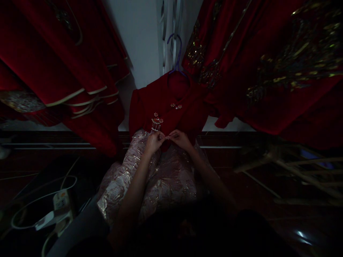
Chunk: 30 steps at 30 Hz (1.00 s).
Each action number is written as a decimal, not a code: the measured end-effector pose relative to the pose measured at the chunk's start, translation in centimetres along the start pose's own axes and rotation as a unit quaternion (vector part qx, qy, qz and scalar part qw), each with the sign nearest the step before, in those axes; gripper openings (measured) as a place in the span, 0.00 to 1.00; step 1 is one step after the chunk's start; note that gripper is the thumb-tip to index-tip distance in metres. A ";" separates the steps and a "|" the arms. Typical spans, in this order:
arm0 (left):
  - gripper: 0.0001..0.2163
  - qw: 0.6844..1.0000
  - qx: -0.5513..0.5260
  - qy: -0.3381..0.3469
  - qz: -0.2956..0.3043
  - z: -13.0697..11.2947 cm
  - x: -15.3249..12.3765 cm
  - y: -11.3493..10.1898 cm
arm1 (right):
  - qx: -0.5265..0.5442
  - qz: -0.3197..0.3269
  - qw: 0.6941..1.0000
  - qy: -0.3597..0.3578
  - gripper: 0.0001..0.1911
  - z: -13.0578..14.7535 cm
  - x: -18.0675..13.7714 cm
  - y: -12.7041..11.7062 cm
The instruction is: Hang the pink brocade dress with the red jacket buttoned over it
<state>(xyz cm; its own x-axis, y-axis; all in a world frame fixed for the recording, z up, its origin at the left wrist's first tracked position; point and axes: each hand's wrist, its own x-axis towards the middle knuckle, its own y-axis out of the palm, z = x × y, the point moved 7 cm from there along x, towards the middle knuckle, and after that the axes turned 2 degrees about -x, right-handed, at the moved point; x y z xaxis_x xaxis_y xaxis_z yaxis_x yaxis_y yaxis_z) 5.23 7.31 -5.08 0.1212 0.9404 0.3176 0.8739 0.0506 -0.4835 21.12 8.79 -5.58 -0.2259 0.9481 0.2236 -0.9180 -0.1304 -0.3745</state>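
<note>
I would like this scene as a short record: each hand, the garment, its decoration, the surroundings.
Left hand: fingertips closed on a small ornament, lower front of the red top
Right hand: fingertips closed on the same ornament
Garment: the red top, on a purple hanger; shiny brocade fabric below
Decoration: tasselled brooch above the left hand; beaded clasp near the neckline
Surroundings: red garments on both sides; power strip at lower left

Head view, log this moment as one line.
left hand: pinching small pale piece | right hand: pinching same piece | red top: on purple hanger
</note>
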 end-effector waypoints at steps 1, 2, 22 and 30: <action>0.09 1.000 -0.017 -0.003 0.004 0.2 0.0 0.3 | 0.004 0.006 1.000 0.000 0.11 0.0 0.1 -0.1; 0.09 0.999 -0.042 -0.008 0.003 0.3 0.1 0.5 | 0.009 0.015 1.000 0.000 0.11 0.0 0.2 -0.2; 0.18 0.906 -0.383 -0.119 -0.135 -1.3 4.2 -2.7 | 0.050 0.189 0.979 0.058 0.13 2.0 -1.0 -2.9; 0.13 0.929 -0.323 -0.119 -0.134 -1.4 5.0 -3.6 | 0.057 0.193 0.979 0.039 0.14 2.0 -1.0 -2.8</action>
<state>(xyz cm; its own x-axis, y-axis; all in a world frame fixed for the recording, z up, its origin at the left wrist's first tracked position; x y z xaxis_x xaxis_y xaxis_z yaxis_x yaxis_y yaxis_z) 3.38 11.40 -0.60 -0.1824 0.9748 0.1284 0.9670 0.1543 0.2025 23.23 7.65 -2.97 -0.5417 0.8404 0.0148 -0.8005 -0.5104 -0.3142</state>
